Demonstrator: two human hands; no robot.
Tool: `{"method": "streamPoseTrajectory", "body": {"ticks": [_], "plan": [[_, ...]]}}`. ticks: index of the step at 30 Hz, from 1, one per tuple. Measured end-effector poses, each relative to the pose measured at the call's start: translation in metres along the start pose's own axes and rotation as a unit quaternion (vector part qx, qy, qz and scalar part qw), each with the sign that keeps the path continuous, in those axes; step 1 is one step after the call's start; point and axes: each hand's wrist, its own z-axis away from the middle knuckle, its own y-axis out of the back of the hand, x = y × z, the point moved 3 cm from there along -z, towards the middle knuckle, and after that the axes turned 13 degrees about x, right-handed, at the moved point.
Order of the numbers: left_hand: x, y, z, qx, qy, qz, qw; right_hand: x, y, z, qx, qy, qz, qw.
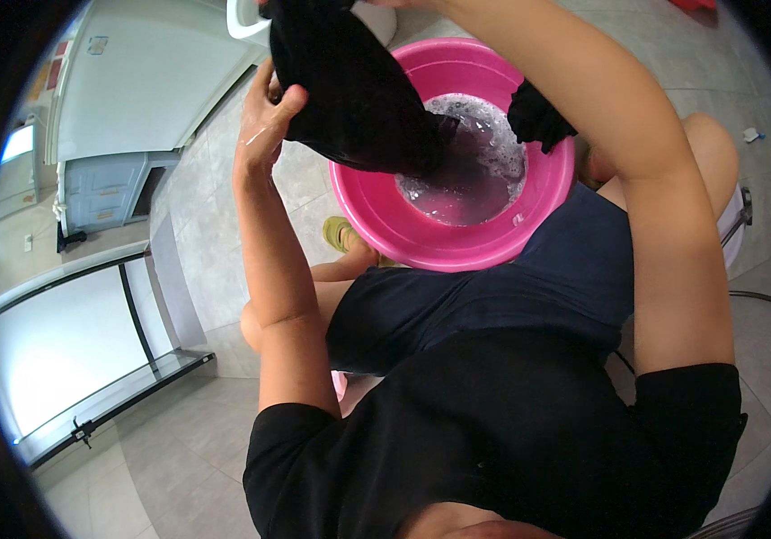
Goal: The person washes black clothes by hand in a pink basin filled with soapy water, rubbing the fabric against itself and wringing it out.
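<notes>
My left hand (267, 117) grips the edge of a wet black garment (350, 99), thumb pressed over the cloth. The garment hangs from the top of the picture down into a pink plastic basin (376, 211) holding soapy, purplish water (471, 171). My right arm reaches up across the basin; its hand is cut off at the top edge, where the cloth's upper end also lies. Another dark part of the cloth (540, 117) shows beneath my right forearm, above the water.
I sit over the basin on a grey tiled floor (224, 269), knees apart, a yellow-green sandal (339, 234) beside the basin. A white appliance (143, 81) and a blue-grey cabinet (102, 193) stand left. A glass door (71, 350) lies lower left.
</notes>
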Motion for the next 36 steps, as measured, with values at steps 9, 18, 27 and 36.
{"method": "streamPoseTrajectory", "body": {"ticks": [9,18,27,36], "plan": [[-0.018,-0.004,0.015,0.087,0.114,0.285,0.948,0.075,-0.012,0.02,0.065,-0.009,0.077,0.995],[-0.048,0.027,0.022,0.031,0.148,0.425,0.893,0.243,0.093,0.202,-0.12,-0.252,0.445,0.851],[-0.054,0.078,0.016,0.198,0.092,0.254,0.942,0.172,0.123,0.152,0.087,-0.045,0.339,0.936],[-0.048,0.132,0.015,0.326,0.031,0.215,0.92,0.098,0.113,0.108,0.148,0.06,0.404,0.901]]}}
